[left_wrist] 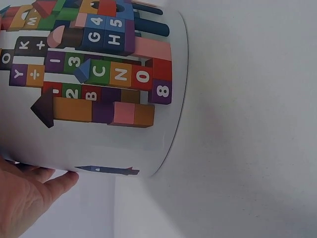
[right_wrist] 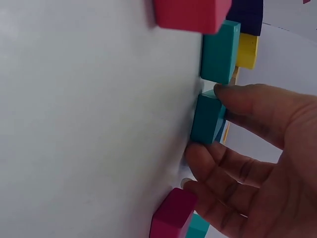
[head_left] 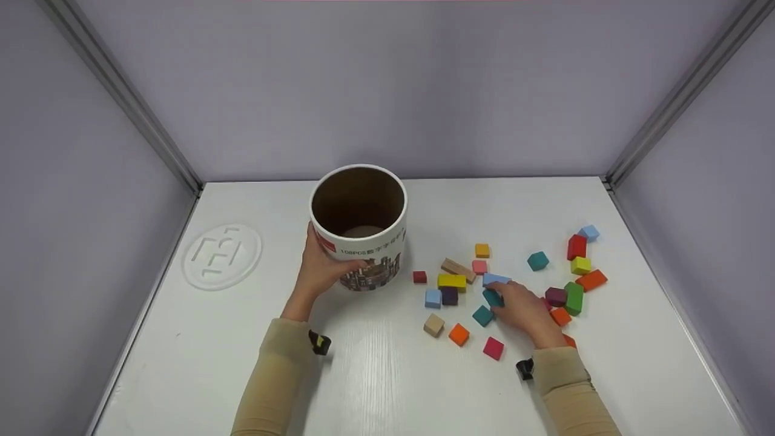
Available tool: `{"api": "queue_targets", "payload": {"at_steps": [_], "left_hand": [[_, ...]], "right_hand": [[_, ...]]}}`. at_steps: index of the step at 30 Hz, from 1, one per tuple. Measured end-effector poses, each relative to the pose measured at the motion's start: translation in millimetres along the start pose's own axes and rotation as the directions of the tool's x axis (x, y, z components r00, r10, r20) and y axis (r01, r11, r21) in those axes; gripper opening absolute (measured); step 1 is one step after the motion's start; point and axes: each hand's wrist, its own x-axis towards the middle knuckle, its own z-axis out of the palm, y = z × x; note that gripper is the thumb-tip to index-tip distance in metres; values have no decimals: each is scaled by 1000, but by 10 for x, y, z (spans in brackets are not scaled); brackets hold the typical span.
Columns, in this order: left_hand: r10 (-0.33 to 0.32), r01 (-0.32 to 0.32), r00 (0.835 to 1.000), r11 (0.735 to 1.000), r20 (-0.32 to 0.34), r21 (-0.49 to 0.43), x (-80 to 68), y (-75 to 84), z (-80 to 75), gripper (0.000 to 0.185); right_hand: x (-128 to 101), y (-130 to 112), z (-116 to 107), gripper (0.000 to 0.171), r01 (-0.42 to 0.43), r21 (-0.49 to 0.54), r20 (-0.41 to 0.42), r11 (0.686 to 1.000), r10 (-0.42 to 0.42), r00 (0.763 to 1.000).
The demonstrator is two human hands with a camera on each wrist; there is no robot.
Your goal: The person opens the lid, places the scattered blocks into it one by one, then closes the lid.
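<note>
My left hand grips the side of a large white printed bucket, thumb across its front and fingers round the left side. The bucket's mouth faces up, showing a brown inside. In the left wrist view its wall carries pictures of lettered toy blocks, and part of my hand shows at lower left. My right hand pinches a teal block between thumb and fingertips, at the table surface. A second teal block lies beside it, a light blue block just behind, and a pinkish-red block nearer me.
Loose blocks lie about the right half of the white table, among them a yellow block, a green block and a plain wooden cube. A clear round plate lies at left. Grey walls enclose the table.
</note>
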Motion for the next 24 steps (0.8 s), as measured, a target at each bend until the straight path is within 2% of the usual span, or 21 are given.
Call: {"api": "queue_targets", "payload": {"at_steps": [4,10,17,24], "left_hand": [[7,-7,1000,1000,-1,-16,14,-93,11,126],[-24,25,1000,999,-11,43,34,-341,26,131],[-18,18,1000,999,-10,31,53,-383,28,130],[-26,26,1000,999,-17,47,51,-379,29,131]], "right_hand": [[9,21,2,53,-6,28,4,1000,6,1000],[29,40,-19,53,17,40,1,999,-17,1000],[-14,-19,-142,57,13,108,-30,994,-10,1000],[-50,-244,-344,57,125,206,-149,970,-95,984]]}}
